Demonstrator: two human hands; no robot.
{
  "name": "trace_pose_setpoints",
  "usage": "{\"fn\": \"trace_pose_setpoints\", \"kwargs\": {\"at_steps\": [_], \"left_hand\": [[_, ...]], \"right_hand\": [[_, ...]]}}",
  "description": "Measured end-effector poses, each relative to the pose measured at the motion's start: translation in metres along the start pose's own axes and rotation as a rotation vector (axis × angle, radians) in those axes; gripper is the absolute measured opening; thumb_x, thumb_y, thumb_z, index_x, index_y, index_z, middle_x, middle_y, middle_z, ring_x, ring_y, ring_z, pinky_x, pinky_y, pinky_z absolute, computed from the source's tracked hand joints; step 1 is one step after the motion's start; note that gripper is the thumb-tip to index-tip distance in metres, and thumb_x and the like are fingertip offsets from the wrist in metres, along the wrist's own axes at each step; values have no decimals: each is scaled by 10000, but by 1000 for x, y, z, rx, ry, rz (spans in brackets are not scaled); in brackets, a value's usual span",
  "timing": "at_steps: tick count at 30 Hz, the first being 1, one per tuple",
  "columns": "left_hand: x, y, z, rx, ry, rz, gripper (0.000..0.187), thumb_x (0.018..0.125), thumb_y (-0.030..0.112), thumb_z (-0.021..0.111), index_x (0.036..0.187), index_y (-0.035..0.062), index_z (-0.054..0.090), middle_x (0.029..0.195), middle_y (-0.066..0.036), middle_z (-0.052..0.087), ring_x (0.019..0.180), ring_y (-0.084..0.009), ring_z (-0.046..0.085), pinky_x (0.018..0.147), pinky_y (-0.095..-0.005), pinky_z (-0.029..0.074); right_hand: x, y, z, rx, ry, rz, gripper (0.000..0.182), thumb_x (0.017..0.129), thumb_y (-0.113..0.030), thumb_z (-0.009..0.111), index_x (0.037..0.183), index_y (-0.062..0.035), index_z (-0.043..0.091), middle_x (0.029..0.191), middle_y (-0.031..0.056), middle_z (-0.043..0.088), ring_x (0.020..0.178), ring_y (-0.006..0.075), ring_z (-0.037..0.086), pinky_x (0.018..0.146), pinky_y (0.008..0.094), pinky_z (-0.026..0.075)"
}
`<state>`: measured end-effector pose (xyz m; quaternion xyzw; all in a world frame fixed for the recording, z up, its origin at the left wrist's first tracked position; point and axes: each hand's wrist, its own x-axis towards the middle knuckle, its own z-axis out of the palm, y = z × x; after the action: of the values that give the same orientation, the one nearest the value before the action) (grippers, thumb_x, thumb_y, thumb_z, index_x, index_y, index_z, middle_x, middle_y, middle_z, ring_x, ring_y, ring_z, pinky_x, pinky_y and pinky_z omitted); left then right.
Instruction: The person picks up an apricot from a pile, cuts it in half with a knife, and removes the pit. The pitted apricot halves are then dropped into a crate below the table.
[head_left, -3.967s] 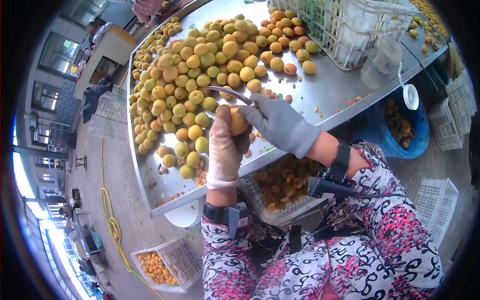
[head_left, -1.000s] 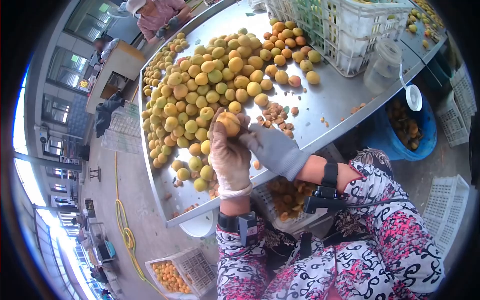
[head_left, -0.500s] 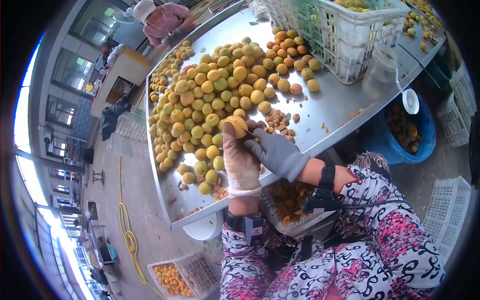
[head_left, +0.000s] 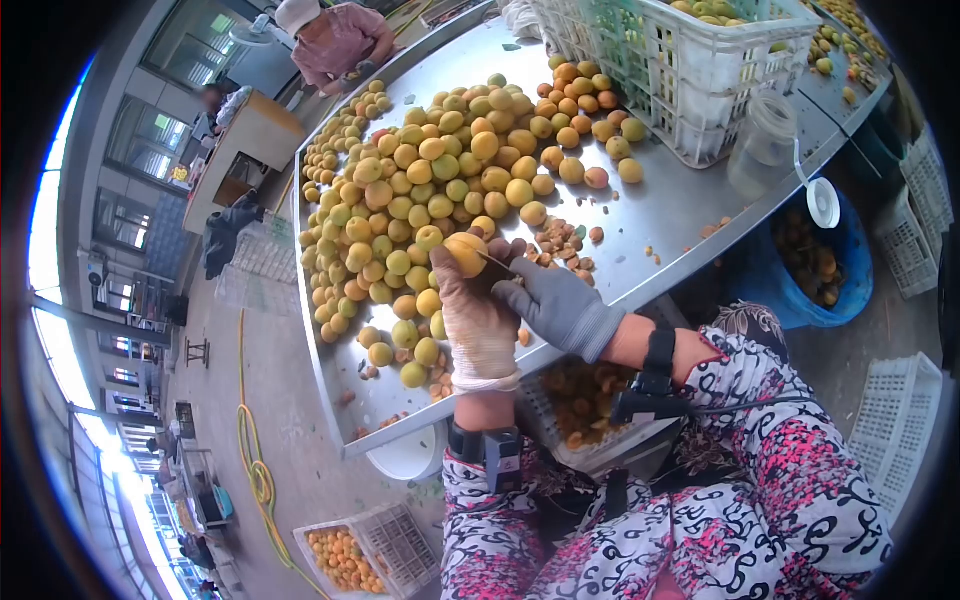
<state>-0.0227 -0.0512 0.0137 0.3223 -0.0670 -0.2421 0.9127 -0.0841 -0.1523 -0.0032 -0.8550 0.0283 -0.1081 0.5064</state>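
Note:
My left hand (head_left: 478, 315), in a stained pale glove, has its fingers wrapped round a yellow-orange fruit (head_left: 466, 255) above the near edge of the metal table (head_left: 680, 205). Close on its right, my right hand (head_left: 560, 305), in a grey glove, is closed on a thin tool (head_left: 496, 262) whose tip touches the fruit; its handle is hidden in the fingers. A large pile of whole fruit (head_left: 420, 185) lies beyond my hands. Small brown pits (head_left: 560, 245) lie beside them on the metal.
A white crate (head_left: 690, 75) and a clear jar (head_left: 762, 145) stand on the table's right part. Beyond its edge is a blue bucket (head_left: 850, 275). Below my hands sits a container of fruit pieces (head_left: 575, 400). A person (head_left: 345, 45) works at the far side.
My left hand and the fruit have shifted slightly left and turned a little. The person at the far side has moved their hands slightly.

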Motion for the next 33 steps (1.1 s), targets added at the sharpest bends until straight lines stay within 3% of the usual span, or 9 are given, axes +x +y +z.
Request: {"fn": "trace_pose_setpoints", "kwargs": {"at_steps": [3,4,7,10,11,14,22,27,33], "left_hand": [[7,14,-20,125,-12,-56,506,890,411,600,1195,17,522,1072,-81,600,1017,-230,569,912,-359,451],[-1,23,-19,323,35,0,481,884,338,624,1218,12,505,1119,-89,584,1057,-205,550,937,-334,429],[-17,36,8,687,-28,61,440,875,242,623,1226,7,502,1106,-76,571,1028,-151,539,923,-280,419],[-18,25,2,601,34,141,434,881,262,614,1204,-7,507,1067,-77,593,988,-154,555,900,-278,427],[-14,14,-10,445,45,99,556,865,386,642,1196,-43,517,1000,-79,616,934,-214,587,865,-298,468],[-10,-3,3,89,78,-32,650,870,524,572,1173,-48,516,919,-99,617,886,-211,586,835,-309,481],[-8,6,-1,462,83,191,417,926,347,561,1160,4,515,1047,-77,582,936,-162,562,847,-281,444],[-3,0,-2,118,106,93,391,919,356,572,1119,21,538,974,-70,603,858,-184,575,767,-298,478],[-13,7,14,440,154,85,428,894,411,598,1111,45,556,983,-31,595,833,-109,563,715,-240,472]], "right_hand": [[5,3,-16,44,-87,7,395,952,-443,417,1055,-74,513,752,215,624,755,410,612,682,482,480],[7,5,-19,42,-151,38,413,952,-442,423,1126,-79,514,762,216,628,763,408,616,688,471,486],[6,1,-24,15,-192,-6,417,950,-438,431,1163,-88,506,778,221,631,774,411,615,691,469,486],[0,-7,-18,104,-150,22,394,949,-425,439,1146,-91,510,798,224,634,787,413,614,700,479,483],[-2,3,1,177,-40,-17,383,947,-412,446,1131,-83,514,787,219,635,777,416,614,697,485,482],[-2,6,14,91,62,-59,386,948,-400,447,1150,-78,513,764,217,633,759,416,616,688,482,486],[1,4,-10,3,-36,10,411,940,-447,447,1073,-67,533,702,191,627,704,388,622,637,476,490],[1,2,-5,-85,-25,-6,420,946,-455,420,1144,-93,493,723,183,634,712,388,624,652,484,487],[1,-6,-6,-188,-74,-8,366,943,-386,472,1145,-83,505,762,198,632,727,401,614,630,462,487]]}}
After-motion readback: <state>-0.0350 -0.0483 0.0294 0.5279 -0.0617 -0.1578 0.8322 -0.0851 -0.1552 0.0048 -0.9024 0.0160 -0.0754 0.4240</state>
